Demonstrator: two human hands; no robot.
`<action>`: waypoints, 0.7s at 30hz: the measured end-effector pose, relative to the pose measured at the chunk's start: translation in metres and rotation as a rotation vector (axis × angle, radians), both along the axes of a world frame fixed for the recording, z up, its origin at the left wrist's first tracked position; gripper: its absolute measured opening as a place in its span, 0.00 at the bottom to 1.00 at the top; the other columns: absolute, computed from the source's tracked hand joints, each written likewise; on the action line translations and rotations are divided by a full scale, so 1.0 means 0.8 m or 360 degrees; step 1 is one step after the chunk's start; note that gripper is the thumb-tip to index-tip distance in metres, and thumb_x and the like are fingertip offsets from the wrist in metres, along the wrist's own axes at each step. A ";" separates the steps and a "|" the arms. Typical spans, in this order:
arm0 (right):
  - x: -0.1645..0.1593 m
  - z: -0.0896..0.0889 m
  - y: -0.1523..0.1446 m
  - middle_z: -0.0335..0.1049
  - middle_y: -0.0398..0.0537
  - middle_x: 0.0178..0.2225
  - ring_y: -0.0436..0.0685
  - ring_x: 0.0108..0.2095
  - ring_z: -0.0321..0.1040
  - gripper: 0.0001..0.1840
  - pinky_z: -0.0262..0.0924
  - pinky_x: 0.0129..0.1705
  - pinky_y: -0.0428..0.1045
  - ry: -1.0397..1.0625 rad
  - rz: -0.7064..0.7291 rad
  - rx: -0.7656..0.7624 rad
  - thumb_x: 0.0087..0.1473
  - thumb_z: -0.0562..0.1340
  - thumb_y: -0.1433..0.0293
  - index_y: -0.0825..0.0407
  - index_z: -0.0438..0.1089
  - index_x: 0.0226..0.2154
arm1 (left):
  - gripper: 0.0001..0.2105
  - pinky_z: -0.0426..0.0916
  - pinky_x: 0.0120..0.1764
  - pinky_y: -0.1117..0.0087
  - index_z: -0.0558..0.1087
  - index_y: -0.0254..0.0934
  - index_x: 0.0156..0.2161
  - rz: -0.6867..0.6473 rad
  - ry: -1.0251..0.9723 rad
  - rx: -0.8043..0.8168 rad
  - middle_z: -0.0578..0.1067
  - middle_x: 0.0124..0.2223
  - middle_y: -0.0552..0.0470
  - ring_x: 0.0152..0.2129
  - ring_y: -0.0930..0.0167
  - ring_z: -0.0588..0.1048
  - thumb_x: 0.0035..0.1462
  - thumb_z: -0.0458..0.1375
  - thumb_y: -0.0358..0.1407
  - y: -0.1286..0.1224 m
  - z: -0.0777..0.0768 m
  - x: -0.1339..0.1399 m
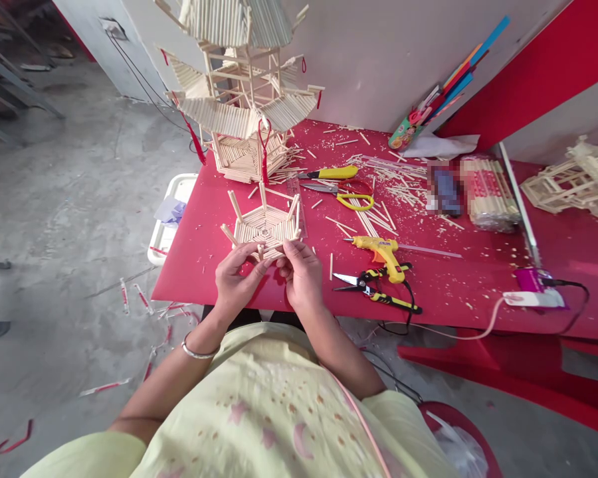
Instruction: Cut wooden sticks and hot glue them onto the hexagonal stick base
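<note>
A hexagonal base of wooden sticks (266, 229), with short posts rising from its corners, lies near the front edge of the red table. My left hand (242, 275) is closed at its near side, fingers around a short post (260, 252). At the near right corner, my right hand (301, 269) pinches the base's edge between thumb and fingers. The fingertips partly hide that edge. Behind it stands a tiered stick pagoda (252, 116) with red tassels.
To the right lie a yellow glue gun (386, 252), black-and-yellow shears (373, 290), scissors (346, 194) and a yellow-handled cutter (331, 173). Loose sticks (403, 192) are scattered behind. A power strip (533, 299) lies far right. A white tray (160, 232) is beyond the table's left edge.
</note>
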State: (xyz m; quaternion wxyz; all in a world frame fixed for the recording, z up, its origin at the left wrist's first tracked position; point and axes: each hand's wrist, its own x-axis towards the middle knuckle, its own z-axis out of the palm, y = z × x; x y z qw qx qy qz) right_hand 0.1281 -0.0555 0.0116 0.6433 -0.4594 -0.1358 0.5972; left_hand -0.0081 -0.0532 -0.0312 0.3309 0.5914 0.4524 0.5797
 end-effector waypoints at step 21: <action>0.001 0.000 0.000 0.78 0.40 0.28 0.44 0.20 0.66 0.17 0.56 0.18 0.39 0.0010 0.0001 -0.0003 0.43 0.77 0.59 0.51 0.75 0.29 | 0.15 0.79 0.41 0.67 0.82 0.42 0.49 0.0021 0.0000 -0.0035 0.83 0.49 0.45 0.36 0.69 0.82 0.56 0.71 0.37 -0.001 -0.002 0.000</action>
